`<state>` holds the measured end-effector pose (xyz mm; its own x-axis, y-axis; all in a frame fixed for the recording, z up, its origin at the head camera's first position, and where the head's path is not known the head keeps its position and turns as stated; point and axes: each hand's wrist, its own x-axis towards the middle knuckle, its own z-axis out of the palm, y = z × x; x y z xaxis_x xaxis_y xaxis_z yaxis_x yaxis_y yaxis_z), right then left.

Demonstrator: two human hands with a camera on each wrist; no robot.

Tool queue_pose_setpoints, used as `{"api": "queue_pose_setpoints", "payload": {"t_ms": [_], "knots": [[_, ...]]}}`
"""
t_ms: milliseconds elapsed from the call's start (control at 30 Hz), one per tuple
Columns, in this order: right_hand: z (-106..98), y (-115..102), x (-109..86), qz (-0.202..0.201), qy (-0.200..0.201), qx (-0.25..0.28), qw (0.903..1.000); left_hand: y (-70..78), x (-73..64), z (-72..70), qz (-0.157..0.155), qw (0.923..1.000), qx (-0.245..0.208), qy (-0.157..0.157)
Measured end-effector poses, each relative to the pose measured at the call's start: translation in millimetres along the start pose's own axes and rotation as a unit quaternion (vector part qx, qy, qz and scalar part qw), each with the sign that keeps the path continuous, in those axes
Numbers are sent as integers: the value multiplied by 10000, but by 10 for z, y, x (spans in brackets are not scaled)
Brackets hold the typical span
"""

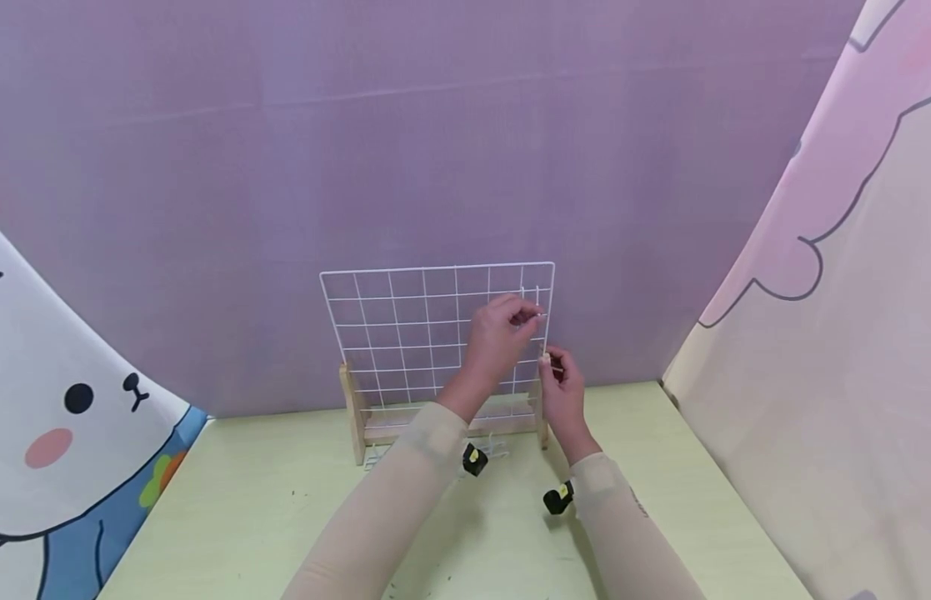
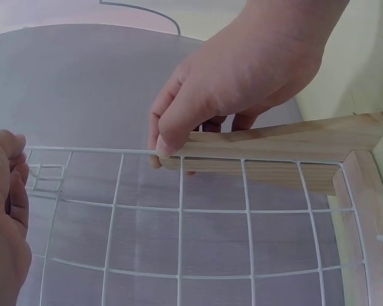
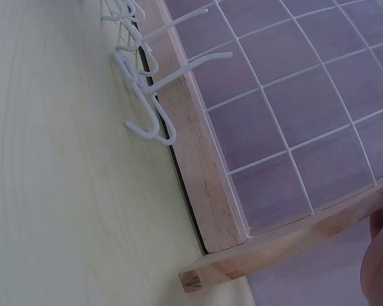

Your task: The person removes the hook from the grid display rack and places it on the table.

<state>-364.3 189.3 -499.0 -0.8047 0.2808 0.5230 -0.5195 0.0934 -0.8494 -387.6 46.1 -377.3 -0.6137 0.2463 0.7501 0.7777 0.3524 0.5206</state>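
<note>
A white wire grid panel (image 1: 435, 268) stands in a wooden stand (image 1: 352, 412). At the panel's upper right, my left hand (image 1: 493, 333) has its fingers curled together at a white wire hook (image 2: 50, 166) on the grid. The left wrist view shows the hook's wire frame beside those fingertips, which partly hide it. My right hand (image 1: 565, 398) grips the panel's right edge by the top of the wooden upright (image 2: 287, 140). Its thumb lies on the edge wire, with the other fingers behind and partly hidden.
Several white wire hooks (image 3: 154, 121) lie on the pale tabletop (image 3: 64, 191) along the stand's base bar (image 3: 201, 185). Behind the panel hangs a purple cloth (image 1: 435, 150). Printed cloths border the left and right sides.
</note>
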Motion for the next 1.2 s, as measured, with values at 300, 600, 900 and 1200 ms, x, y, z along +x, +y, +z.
{"api": "queue_pose_setpoints", "payload": {"t_ms": [300,600,900,1200], "knots": [[13,6,-3,-70,21,93,9999,18,41,-51,296,9995,27,57],[17,56,-8,-101,89,17,9999,77,71,-108,370,9986,-190,321],[26,57,6,91,115,51,9999,96,60,-171,299,9984,-393,278],[14,48,6,142,47,35,9999,111,10,-238,188,9978,-565,274]]}}
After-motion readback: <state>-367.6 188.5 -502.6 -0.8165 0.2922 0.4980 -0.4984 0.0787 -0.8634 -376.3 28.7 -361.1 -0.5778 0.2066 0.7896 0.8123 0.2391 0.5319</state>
